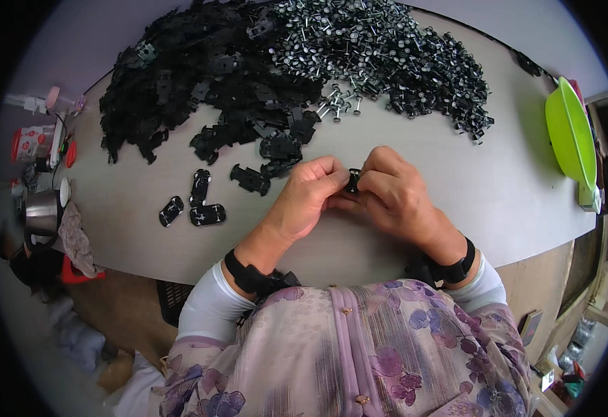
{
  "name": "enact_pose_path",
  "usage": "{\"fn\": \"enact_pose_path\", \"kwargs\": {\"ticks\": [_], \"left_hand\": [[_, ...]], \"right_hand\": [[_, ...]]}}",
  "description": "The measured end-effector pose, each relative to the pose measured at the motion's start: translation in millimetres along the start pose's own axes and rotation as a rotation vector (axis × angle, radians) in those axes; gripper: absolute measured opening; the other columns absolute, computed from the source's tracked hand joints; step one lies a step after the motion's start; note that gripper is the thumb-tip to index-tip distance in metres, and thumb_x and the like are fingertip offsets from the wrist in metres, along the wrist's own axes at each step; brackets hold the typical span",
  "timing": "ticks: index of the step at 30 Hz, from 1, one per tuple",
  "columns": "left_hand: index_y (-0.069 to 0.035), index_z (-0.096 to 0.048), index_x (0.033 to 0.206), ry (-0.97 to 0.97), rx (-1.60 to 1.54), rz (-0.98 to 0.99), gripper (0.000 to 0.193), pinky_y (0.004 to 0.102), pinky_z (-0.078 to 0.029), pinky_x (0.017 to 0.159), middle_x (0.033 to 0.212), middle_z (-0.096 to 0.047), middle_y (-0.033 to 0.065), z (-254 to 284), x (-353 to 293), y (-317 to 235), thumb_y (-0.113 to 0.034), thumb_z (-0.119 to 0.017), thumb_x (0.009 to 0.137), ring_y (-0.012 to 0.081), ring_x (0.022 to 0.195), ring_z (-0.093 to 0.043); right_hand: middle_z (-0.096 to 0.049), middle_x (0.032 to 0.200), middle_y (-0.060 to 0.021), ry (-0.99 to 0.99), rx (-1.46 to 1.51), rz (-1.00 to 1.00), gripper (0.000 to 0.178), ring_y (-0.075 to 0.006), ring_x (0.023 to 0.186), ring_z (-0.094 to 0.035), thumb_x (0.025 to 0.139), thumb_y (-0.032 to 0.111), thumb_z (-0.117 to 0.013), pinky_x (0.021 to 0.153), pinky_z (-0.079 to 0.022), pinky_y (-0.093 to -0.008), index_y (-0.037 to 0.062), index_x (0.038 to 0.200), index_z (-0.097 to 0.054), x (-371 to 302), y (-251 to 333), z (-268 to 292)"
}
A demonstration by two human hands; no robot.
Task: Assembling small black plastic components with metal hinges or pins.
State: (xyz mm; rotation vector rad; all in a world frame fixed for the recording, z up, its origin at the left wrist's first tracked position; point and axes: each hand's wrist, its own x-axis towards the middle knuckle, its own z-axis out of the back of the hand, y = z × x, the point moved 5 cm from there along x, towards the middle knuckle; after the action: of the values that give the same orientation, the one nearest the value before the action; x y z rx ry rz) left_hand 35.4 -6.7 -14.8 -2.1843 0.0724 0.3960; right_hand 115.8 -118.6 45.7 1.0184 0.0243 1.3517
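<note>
Head view: black part (353, 181) mostly hidden.

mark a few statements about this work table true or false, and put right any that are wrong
1. The left hand and right hand both hold the small black part. True.
2. The lime-green basin is at the person's left. False: the basin is at the right end of the table.
3. Three black car-shaped pieces lie to the left of the left hand. True.
4. The heap of wheel-and-axle pieces lies left of the heap of black plastic parts. False: it lies to the right of them.
5. The person wears a black band on the left wrist. True.
</note>
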Motion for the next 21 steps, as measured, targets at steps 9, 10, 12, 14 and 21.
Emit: {"fn": "enact_pose_path", "kwargs": {"ticks": [9, 10, 12, 14, 21], "left_hand": [[-0.006, -0.049, 0.075, -0.128, 0.306, -0.111, 0.023, 0.0247, -0.051, 0.054, 0.078, -0.061, 0.0067, 17.8, -39.0, -6.4, -0.003, -0.071, 0.081, 0.0119, 0.062, -0.062], [-0.007, -0.047, 0.073, -0.205, 0.422, -0.14, 0.026, 0.0237, -0.05, 0.05, 0.075, -0.06, 0.0062, 23.1, -46.9, -9.8, -0.001, -0.071, 0.079, 0.0115, 0.058, -0.061], [-0.008, -0.044, 0.071, -0.249, 0.413, -0.186, 0.027, 0.0215, -0.044, 0.045, 0.071, -0.059, 0.0052, 29.1, -63.7, -17.2, 0.001, -0.068, 0.079, 0.0085, 0.054, -0.056], [-0.009, -0.043, 0.07, -0.404, 0.495, -0.293, 0.028, 0.0202, -0.038, 0.043, 0.071, -0.058, 0.0047, 52.1, -86.1, -28.2, 0.002, -0.068, 0.079, 0.0057, 0.051, -0.051], [0.002, -0.06, 0.089, -0.909, 1.336, -0.36, 0.021, 0.0222, -0.035, 0.049, 0.075, -0.057, 0.0019, 80.6, -156.7, -80.2, -0.001, -0.074, 0.074, 0.0063, 0.05, -0.037]], "right_hand": [[-0.057, 0.086, -0.0085, 0.152, 0.491, -0.121, 0.023, -0.0239, 0.077, -0.059, 0.073, -0.004, -0.067, 0.066, -0.05, -0.0321, 0.0019, 0.093, -0.056, -8.0, 1.1, -28.4], [-0.058, 0.089, -0.0086, 0.182, 0.625, -0.11, 0.023, -0.0227, 0.077, -0.059, 0.075, -0.004, -0.065, 0.068, -0.051, -0.031, 0.0018, 0.096, -0.056, -6.7, 1.3, -32.5], [-0.058, 0.088, -0.0082, 0.143, 0.621, -0.096, 0.021, -0.0196, 0.072, -0.057, 0.075, -0.005, -0.062, 0.065, -0.049, -0.0294, 0.0008, 0.095, -0.057, -2.8, -7.4, -28.8], [-0.058, 0.084, -0.008, 0.041, 0.336, -0.197, 0.017, -0.0185, 0.068, -0.057, 0.074, -0.006, -0.062, 0.062, -0.047, -0.0284, -0.0005, 0.09, -0.058, -3.8, -31.0, -13.5], [-0.058, 0.084, -0.0109, -0.041, 0.079, -0.354, 0.009, -0.025, 0.065, -0.059, 0.077, -0.001, -0.063, 0.059, -0.047, -0.0322, -0.0024, 0.085, -0.059, 2.5, -55.0, -10.8]]}}
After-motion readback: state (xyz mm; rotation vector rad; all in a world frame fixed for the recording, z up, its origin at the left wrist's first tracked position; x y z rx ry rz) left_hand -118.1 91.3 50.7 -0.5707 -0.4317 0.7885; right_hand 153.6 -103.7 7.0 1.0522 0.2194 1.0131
